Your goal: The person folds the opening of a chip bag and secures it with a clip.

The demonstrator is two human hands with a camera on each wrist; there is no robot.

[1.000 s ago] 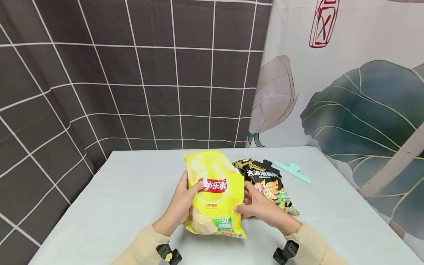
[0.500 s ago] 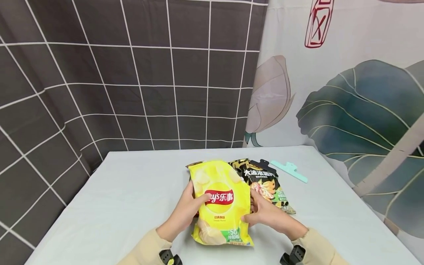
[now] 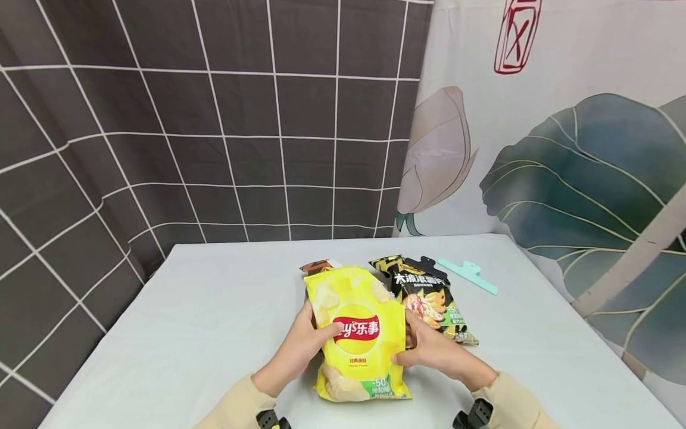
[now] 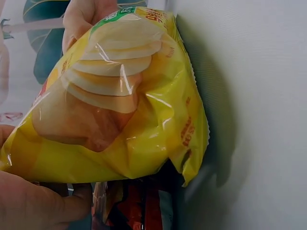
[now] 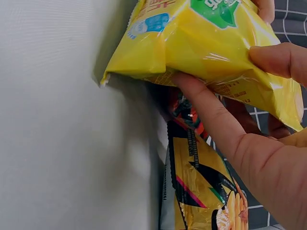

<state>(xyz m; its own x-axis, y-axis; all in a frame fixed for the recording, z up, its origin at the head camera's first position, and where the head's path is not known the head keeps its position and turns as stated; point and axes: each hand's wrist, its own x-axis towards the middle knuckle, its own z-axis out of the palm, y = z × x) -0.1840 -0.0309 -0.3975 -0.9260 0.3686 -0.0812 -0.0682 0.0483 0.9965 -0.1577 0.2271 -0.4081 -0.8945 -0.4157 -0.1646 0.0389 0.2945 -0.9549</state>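
A yellow Lay's chip bag (image 3: 356, 363) is held over the table by both hands, its printed front towards the head camera. My left hand (image 3: 292, 351) grips its left edge, the thumb lying across the front by the red logo. At the right edge my right hand (image 3: 442, 354) grips it, thumb in front; the right wrist view shows fingers (image 5: 211, 112) underneath and behind. Behind the yellow bag lies a dark red-brown chip bag (image 3: 316, 267), mostly hidden. To the right, a black chip bag (image 3: 423, 298) lies flat with a black bag clip (image 3: 427, 268) at its top.
A mint-green bag clip (image 3: 468, 275) lies just beyond the black bag, to the right. The table (image 3: 214, 310) has a white cover. Behind it hang a dark grid-patterned cloth (image 3: 241, 119) and a white cloth with leaf prints (image 3: 589, 173).
Both hands have brought the yellow chip bag lower, nearer to me and slightly right. The top of the dark red-brown bag has come into view behind it.
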